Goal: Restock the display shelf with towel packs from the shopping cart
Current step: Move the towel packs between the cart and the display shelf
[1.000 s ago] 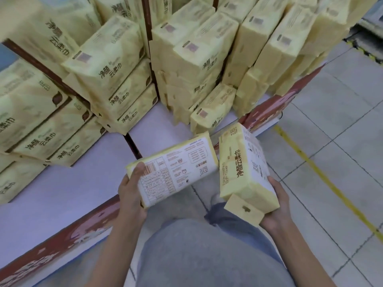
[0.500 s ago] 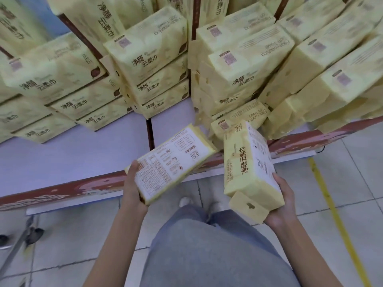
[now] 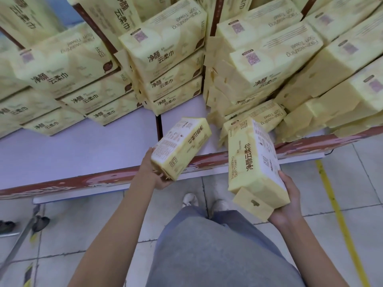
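Our left pack [image 3: 181,147] has swung out over the shelf [image 3: 83,150]; both hands [image 3: 154,175] [image 3: 290,206] grip packs, right pack [image 3: 253,160] waiting; next, set it on bare shelf.

The person wears grey trousers [image 3: 219,251] and white shoes [image 3: 189,200], forearms [image 3: 116,220] bare.

Pale lilac flat shelf board [image 3: 78,156], red front trim [image 3: 103,179], with stacks of yellow plastic-wrapped towel packs [image 3: 170,59] crowding 10 to 2 o'clock.
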Tool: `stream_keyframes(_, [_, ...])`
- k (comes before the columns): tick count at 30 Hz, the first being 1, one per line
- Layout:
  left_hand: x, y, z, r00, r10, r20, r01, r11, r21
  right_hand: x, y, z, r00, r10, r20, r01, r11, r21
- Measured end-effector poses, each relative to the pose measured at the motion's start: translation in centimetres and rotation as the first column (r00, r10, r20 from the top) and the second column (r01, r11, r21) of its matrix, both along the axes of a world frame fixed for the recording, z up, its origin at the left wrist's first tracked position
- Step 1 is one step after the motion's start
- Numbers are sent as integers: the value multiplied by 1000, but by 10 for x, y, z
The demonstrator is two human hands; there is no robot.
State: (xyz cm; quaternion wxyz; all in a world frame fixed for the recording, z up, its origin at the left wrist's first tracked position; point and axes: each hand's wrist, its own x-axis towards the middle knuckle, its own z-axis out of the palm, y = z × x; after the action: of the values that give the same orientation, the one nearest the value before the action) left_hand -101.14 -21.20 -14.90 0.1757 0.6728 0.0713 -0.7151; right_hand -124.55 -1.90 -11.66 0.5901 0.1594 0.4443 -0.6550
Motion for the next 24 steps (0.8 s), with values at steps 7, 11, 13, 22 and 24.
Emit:
stream_keyframes(7, [-5,-25,-14,999,-45,30,45,999,8,6,-5,-1,1000,23,16,-23,999,-32])
stream_keyframes(11, [-6,-23,-14,998,-58,-13,58,998,-24,6,-9,0,999,35,-2,-35,999,-30])
stream_keyframes(13, [-3,-22,-19,999,-37,-6,37,999,-9,5,-11,1,1000,23,3,-23,1000,-22])
stream_keyframes(22, [5,-24,-32,991,130,-18,-129,988,86,-1,-14,-3,998,51,22,-51,999,-16])
stream_keyframes(24, [-1,-25,-28,994,104,30,-106,994,40,-2,-15,-4,998,52,34,-51,999,-15])
